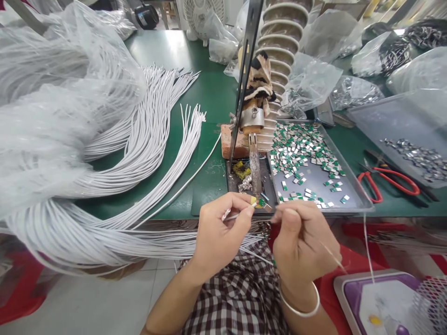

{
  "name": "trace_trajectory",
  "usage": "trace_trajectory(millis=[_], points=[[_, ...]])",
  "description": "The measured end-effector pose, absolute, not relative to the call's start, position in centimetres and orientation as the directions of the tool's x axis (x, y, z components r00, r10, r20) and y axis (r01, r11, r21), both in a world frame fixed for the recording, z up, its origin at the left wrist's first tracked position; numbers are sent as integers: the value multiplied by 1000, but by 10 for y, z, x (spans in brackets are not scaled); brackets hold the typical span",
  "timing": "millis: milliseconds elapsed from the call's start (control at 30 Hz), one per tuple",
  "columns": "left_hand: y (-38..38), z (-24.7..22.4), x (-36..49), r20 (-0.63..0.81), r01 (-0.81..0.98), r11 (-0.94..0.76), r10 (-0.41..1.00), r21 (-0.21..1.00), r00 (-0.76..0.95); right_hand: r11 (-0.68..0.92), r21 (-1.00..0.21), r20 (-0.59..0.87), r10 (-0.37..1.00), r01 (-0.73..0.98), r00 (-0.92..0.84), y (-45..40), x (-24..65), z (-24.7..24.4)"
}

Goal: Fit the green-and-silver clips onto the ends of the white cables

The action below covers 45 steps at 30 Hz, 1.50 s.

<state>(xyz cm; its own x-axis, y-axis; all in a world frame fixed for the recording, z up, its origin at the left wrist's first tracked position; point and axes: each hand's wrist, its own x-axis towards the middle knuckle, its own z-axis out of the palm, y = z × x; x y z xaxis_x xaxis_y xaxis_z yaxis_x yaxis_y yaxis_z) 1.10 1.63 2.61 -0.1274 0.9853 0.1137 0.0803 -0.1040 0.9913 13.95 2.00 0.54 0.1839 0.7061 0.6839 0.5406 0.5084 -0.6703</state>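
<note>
Grip of left hand tight on cable

1. From where I stand, a green-topped worktable spans the room from left to right.
2. Overhead light, by the look of it, leaves a pale glare on its far left part.
3. Past the far edge stands a white fan with a round grille.
4. Near left, below the table, lies a floor of pale tiles with thin joints.
5. Red plastic furniture, possibly a stool, sits at the near left edge.
6. Another red surface shows near right.
</note>
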Motion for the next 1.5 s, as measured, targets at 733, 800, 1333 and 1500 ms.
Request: trace_trajectory(millis=[733, 800, 1333, 1500], points=[[15, 27, 8, 71, 35, -68, 992, 997, -104, 540, -587, 771, 599, 603, 213, 27, 138, 1], [16, 26, 8, 76, 25, -74, 992, 997, -102, 595, -567, 802, 557, 569, 216, 27, 137, 2], [19, 30, 5, 40, -26, -42, 996, 999, -79, 625, -461, 846, 524, 630, 98, 23, 137, 10], [16, 24, 3, 25, -11, -26, 997, 1000, -69, 627, -629, 747, 652, 459, 132, 18, 142, 8]])
